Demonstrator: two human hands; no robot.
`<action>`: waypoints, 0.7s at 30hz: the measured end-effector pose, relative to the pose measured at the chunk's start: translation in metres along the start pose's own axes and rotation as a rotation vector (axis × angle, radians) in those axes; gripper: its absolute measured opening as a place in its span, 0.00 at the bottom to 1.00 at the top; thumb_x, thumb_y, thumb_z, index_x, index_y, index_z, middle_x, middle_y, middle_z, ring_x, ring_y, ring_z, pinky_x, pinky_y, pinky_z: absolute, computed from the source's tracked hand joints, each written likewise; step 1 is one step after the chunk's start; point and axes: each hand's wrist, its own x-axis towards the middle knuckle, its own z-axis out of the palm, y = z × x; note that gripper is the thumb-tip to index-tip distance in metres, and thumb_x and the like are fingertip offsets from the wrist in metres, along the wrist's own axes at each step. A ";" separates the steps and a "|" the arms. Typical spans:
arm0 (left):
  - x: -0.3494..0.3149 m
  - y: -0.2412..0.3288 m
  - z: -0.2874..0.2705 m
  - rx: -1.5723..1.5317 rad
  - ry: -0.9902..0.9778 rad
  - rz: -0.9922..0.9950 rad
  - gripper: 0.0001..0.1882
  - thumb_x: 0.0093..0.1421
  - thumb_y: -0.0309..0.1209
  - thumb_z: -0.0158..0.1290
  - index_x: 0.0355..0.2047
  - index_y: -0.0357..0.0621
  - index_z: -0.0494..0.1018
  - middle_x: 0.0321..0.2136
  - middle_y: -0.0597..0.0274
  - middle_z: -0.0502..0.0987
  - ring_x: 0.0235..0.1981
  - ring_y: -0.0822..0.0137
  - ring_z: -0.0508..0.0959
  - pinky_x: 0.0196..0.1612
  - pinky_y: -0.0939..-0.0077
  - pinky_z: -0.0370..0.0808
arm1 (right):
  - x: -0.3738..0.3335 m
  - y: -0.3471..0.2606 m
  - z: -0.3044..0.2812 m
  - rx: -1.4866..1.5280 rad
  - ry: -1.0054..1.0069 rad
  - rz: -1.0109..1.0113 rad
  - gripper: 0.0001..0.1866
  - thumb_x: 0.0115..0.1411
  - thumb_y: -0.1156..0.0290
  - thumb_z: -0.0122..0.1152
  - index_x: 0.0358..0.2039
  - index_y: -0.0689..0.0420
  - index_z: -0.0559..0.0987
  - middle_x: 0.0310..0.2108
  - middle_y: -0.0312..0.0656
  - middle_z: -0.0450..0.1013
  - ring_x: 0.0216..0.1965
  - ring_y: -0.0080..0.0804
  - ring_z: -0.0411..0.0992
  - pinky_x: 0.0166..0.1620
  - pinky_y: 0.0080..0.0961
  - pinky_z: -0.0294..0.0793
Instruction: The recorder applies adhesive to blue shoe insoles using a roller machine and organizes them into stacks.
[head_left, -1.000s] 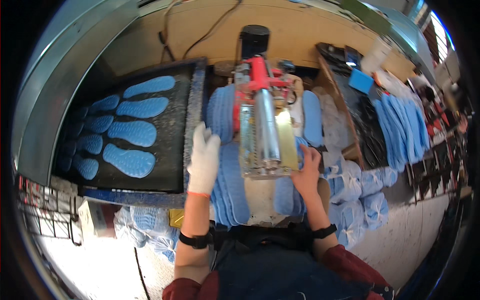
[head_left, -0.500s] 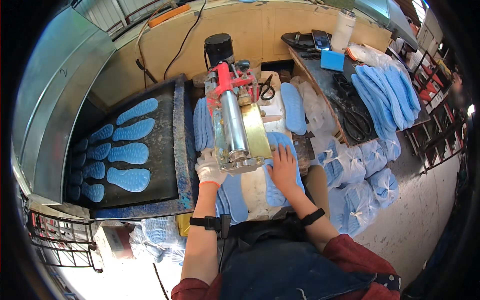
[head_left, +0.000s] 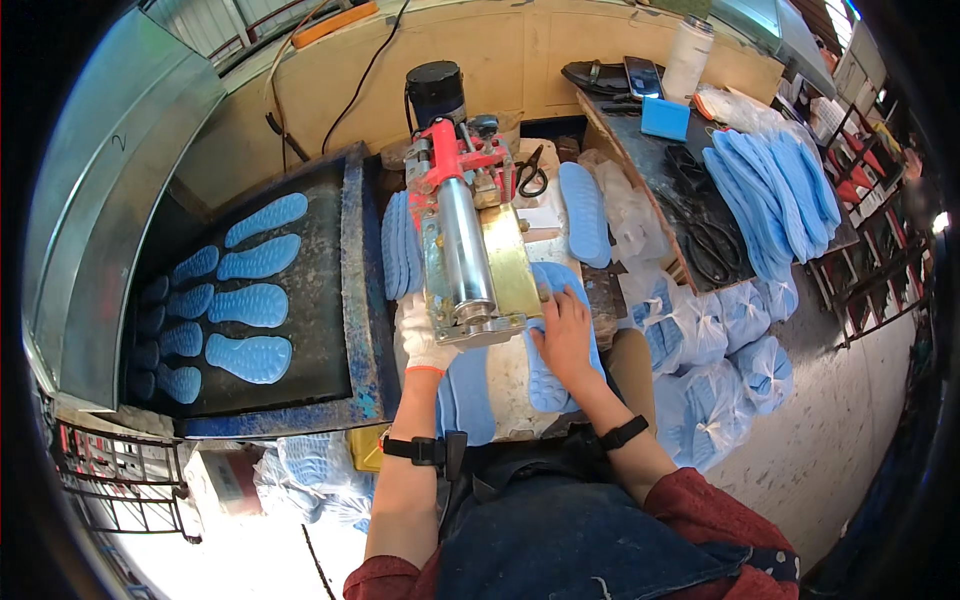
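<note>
My left hand (head_left: 422, 335), in a white glove, reaches in at the left side of a hand stamping press (head_left: 463, 245) with a silver cylinder and red bracket. Its fingers are partly hidden by the press, so their grip does not show. Just below that hand lie overlapping blue insoles (head_left: 472, 395). My bare right hand (head_left: 566, 335) rests on another blue insole (head_left: 545, 385) to the right of the press, fingers apart and slightly bent. Beyond the left hand stand several stacked blue insoles (head_left: 402, 245). A single insole (head_left: 583, 215) lies farther back on the right.
At left, a dark conveyor belt (head_left: 320, 330) carries rows of blue insoles (head_left: 248, 358). Scissors (head_left: 531, 172) lie behind the press. The right-hand table (head_left: 735, 285) bears an insole pile (head_left: 775, 195), a phone (head_left: 642, 78) and a white bottle (head_left: 687, 60). Bagged insoles (head_left: 715, 425) sit below.
My left hand has shifted slightly inward, with its fingers further behind the press. The right hand's fingers have drawn together a little on the insole. The whole view has shifted slightly.
</note>
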 end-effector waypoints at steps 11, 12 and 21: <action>-0.031 0.018 -0.045 -0.204 0.122 0.091 0.38 0.49 0.31 0.64 0.59 0.39 0.63 0.49 0.51 0.73 0.45 0.41 0.76 0.43 0.55 0.77 | 0.014 0.003 -0.024 1.427 -0.433 0.629 0.15 0.61 0.71 0.62 0.49 0.58 0.76 0.37 0.31 0.73 0.37 0.19 0.69 0.40 0.23 0.69; -0.036 0.017 -0.048 -0.291 -0.211 -0.093 0.30 0.55 0.28 0.59 0.59 0.38 0.64 0.48 0.51 0.76 0.40 0.46 0.80 0.39 0.51 0.79 | 0.011 -0.002 -0.027 1.452 -0.494 0.604 0.15 0.61 0.71 0.62 0.48 0.57 0.76 0.37 0.31 0.73 0.38 0.19 0.70 0.40 0.22 0.69; -0.038 0.036 -0.106 -1.362 -0.108 -0.271 0.18 0.62 0.26 0.48 0.53 0.42 0.71 0.39 0.63 0.80 0.31 0.74 0.80 0.25 0.79 0.79 | 0.012 -0.010 -0.026 1.184 -0.649 0.461 0.14 0.66 0.68 0.56 0.50 0.60 0.73 0.36 0.37 0.75 0.36 0.22 0.73 0.38 0.23 0.73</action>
